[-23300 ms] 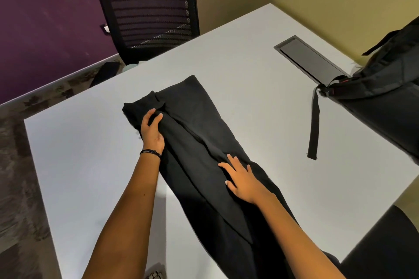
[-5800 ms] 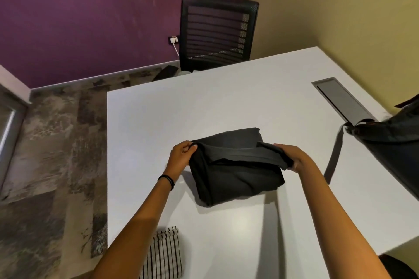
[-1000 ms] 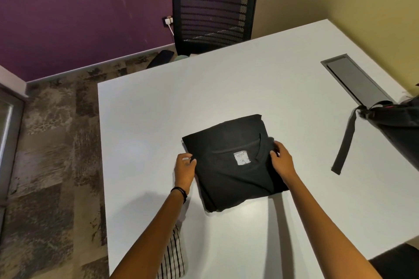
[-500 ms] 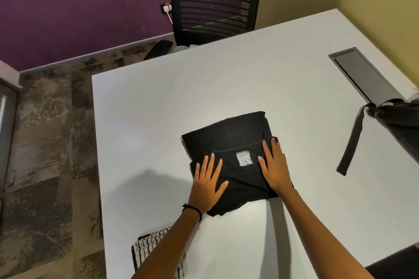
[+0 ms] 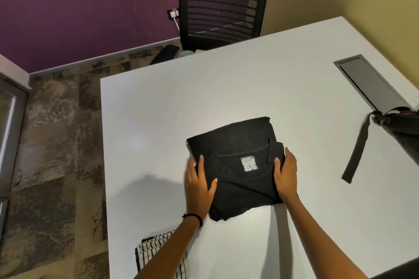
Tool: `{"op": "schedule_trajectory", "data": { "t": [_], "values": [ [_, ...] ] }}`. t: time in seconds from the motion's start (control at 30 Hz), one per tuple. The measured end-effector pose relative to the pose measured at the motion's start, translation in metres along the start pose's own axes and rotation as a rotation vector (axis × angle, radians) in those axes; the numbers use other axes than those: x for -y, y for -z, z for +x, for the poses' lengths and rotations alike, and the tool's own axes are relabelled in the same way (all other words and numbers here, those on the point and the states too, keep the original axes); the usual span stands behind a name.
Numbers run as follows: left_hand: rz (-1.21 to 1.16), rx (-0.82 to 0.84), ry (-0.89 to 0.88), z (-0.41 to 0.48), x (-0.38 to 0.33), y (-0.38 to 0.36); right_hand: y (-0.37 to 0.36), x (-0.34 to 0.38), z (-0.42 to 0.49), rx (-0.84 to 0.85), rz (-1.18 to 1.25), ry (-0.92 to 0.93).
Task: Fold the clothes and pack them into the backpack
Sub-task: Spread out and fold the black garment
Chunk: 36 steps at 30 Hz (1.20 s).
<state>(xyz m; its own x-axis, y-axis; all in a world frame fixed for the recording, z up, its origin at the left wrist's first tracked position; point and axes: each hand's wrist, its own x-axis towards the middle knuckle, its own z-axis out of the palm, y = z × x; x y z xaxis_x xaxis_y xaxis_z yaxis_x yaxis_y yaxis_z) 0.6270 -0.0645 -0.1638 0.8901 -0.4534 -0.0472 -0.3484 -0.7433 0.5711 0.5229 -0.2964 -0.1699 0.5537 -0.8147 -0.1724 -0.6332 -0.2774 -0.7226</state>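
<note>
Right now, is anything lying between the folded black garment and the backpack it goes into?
Only a strap of the backpack, lying loose on the table between it and the garment. Nothing else shows on that stretch. The left hand and right hand rest against the garment's sides.

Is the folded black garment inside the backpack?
No, the folded black garment lies on the white table between the left hand and right hand, apart from the backpack at the right edge.
</note>
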Motion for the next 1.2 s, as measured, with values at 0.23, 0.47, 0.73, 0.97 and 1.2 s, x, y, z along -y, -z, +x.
{"op": "schedule_trajectory", "data": {
  "t": [0.23, 0.47, 0.73, 0.97, 1.2],
  "values": [
    [-0.680, 0.037, 0.631, 0.005, -0.003, -0.002, 0.011, 0.011, 0.001, 0.053, 0.124, -0.140],
    [-0.831, 0.270, 0.630, 0.012, -0.012, 0.011, 0.024, 0.023, 0.005, 0.161, 0.235, -0.226],
    [-0.780, 0.296, 0.473, 0.006, -0.033, 0.028, 0.025, 0.039, -0.001, 0.270, 0.205, -0.194],
    [-0.737, 0.296, 0.424, -0.007, -0.040, 0.049, 0.027, 0.045, -0.026, 0.290, 0.222, -0.250],
    [-0.766, 0.225, 0.485, -0.016, -0.017, 0.078, 0.013, 0.053, -0.054, 0.347, 0.292, -0.273]
  ]
}}
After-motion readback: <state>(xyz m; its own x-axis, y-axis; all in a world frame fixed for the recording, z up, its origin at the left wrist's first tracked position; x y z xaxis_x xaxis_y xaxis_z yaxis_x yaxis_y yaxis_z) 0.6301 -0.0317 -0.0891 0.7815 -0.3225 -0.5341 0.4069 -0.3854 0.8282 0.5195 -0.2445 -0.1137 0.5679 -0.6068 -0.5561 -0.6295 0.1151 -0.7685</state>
